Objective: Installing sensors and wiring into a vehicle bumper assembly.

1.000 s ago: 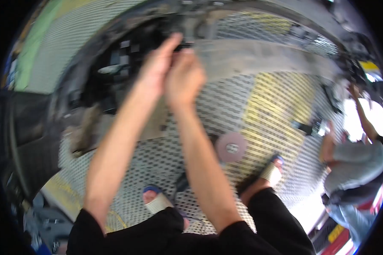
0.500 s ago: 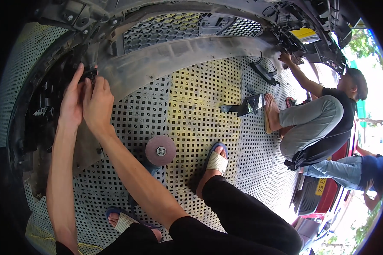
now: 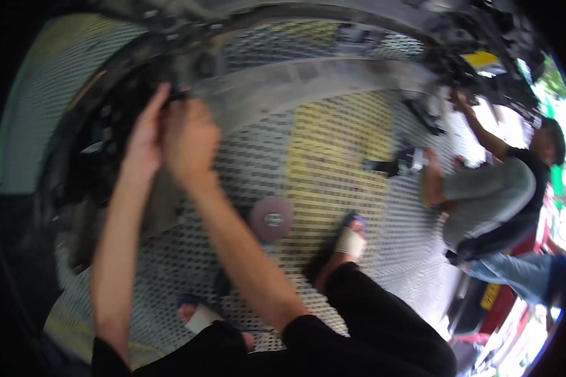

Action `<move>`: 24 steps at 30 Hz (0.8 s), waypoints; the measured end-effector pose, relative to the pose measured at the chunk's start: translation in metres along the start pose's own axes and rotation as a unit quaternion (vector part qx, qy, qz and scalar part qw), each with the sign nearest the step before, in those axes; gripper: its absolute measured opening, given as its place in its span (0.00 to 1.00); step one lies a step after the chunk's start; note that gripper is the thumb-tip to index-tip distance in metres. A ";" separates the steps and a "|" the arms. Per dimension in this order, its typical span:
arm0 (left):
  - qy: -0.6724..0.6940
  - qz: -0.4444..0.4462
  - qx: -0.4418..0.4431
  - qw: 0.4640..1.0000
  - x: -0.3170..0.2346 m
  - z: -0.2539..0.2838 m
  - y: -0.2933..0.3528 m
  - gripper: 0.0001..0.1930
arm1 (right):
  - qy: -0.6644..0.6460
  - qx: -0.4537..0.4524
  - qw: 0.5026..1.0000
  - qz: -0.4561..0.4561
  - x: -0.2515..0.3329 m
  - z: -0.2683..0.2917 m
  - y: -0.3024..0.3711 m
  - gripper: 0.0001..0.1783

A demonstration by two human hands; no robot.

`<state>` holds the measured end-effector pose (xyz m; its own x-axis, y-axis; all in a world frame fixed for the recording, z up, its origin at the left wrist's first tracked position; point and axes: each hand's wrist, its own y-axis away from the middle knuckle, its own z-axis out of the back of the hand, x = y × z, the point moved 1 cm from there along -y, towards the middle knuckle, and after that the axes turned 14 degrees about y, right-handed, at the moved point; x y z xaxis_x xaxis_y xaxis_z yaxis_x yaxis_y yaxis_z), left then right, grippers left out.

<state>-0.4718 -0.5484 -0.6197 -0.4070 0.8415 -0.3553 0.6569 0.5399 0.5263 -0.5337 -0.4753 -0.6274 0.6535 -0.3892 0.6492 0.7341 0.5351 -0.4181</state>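
Observation:
My left hand [image 3: 148, 138] and my right hand [image 3: 194, 141] are close together at the left end of a large black car bumper [image 3: 308, 74], whose dusty inner side faces me. The left hand's fingers reach up along a small black plastic part, mostly hidden between the hands. My right hand's fingers are curled beside it, closed against the same part, and smeared by motion. Just right of my right forearm, an angle grinder shows its round brownish-red disc [image 3: 271, 218]; the forearm covers some of its body.
A co-worker [image 3: 503, 188] squats at right, one hand on the bumper's far end. Loose black pieces [image 3: 399, 162] lie near that person's foot. Another person in jeans [image 3: 509, 273] stands beside a red vehicle [image 3: 506, 298]. My sandalled foot [image 3: 349, 242] rests on the perforated grey-and-yellow floor [image 3: 333, 151].
The whole view has shifted, so most things now appear farther right, and the picture is blurred. My hands stay together at the bumper's left end; the right fingers look more curled.

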 end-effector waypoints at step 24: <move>-0.027 -0.113 -0.014 0.993 -0.001 0.005 0.001 0.11 | -0.006 0.045 0.999 0.001 0.001 -0.004 0.006 0.15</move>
<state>-0.4670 -0.5489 -0.6225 -0.5073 0.6973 -0.5064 0.5340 0.7156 0.4504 -0.5276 -0.4754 -0.6313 0.6518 -0.3802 0.6563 0.7135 0.6007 -0.3607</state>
